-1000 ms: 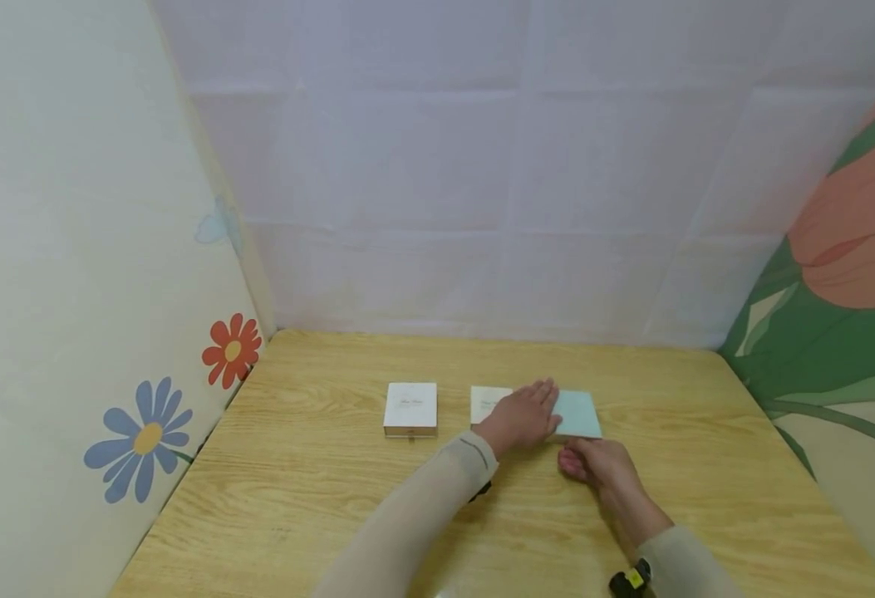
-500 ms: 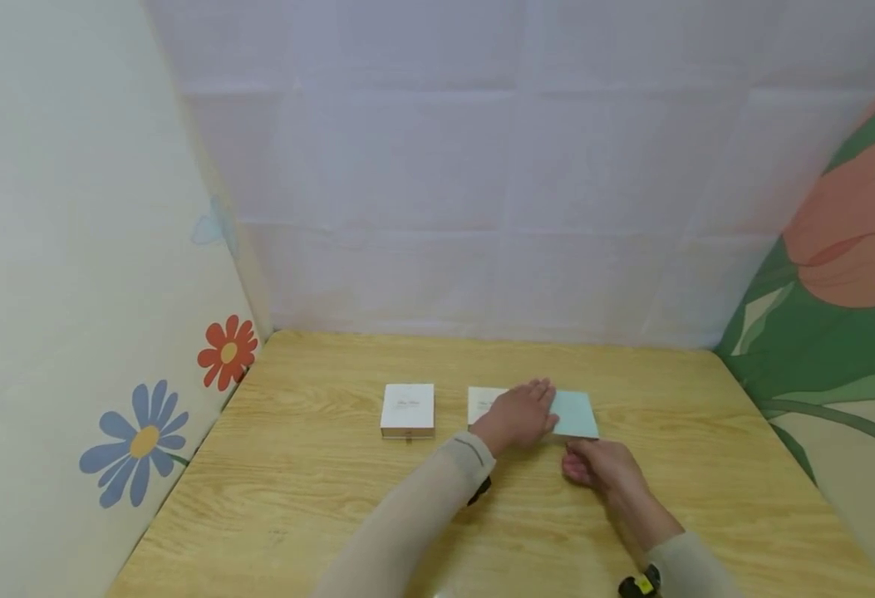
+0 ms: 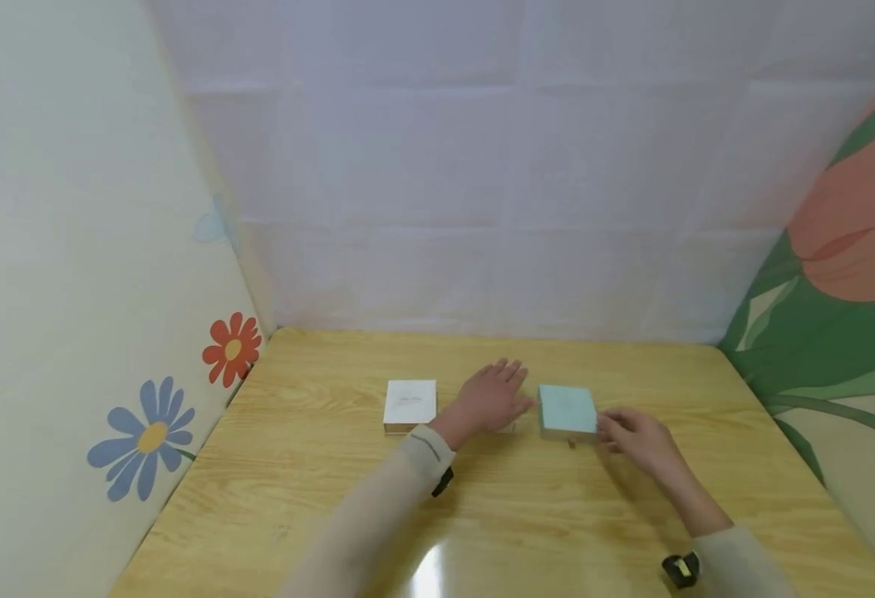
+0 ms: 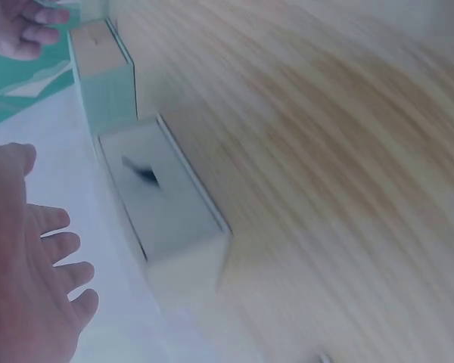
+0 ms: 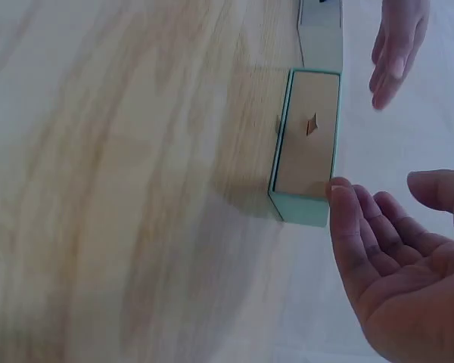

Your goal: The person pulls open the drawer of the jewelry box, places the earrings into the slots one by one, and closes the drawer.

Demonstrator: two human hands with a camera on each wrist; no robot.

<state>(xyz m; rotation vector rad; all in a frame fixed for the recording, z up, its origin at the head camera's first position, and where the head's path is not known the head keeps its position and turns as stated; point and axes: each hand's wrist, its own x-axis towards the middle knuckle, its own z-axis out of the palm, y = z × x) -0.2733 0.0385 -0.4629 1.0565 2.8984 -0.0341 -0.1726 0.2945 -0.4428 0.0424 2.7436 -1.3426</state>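
A mint-green drawer-style box [image 3: 567, 409] lies on the table, its small tab facing the near side. At its right side is my right hand [image 3: 645, 444], fingers loosely bent; in the right wrist view the fingertips [image 5: 342, 198] are right at the box's corner. My left hand [image 3: 485, 400], fingers spread, hovers over a cream box [image 4: 170, 193] and hides most of it in the head view. That cream box has a dark tab on its front face in the left wrist view. Left of it lies a white box [image 3: 410, 402] with faint lettering on the lid.
The three boxes stand in a row across the wood-grain table [image 3: 332, 498]. A pale cloth backdrop [image 3: 437, 208] rises behind the table's far edge. Flower-printed panels stand at the left [image 3: 78, 291] and right [image 3: 856, 374].
My left hand has moved left, off the mint-green box. My right hand has gone from that box's front edge to its right side. The mint-green box is now fully uncovered, its tab showing.
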